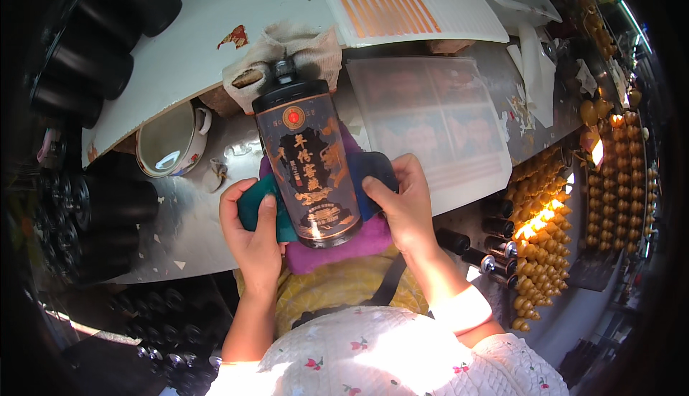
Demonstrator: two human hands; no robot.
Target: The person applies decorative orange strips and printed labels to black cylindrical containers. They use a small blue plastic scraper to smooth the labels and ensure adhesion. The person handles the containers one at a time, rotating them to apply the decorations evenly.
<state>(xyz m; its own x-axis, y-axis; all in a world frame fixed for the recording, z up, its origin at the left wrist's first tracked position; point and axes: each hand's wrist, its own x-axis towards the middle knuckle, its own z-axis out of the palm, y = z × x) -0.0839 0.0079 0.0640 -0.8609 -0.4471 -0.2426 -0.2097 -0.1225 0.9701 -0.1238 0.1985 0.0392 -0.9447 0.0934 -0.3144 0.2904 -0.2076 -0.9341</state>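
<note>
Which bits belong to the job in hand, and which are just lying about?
Likely in use:
- black printed bottle
- green flat piece, in the left hand
- dark blue flat piece, in the right hand
- purple cloth under the bottle

Apparently lying about:
- enamel pot
- copper-striped sheet
- translucent sheet
- gold pieces

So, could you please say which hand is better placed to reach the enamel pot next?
The left hand, probably: it's nearer the enamel pot, though holding a green piece; the right hand, with a blue piece, is beyond the bottle.
</note>
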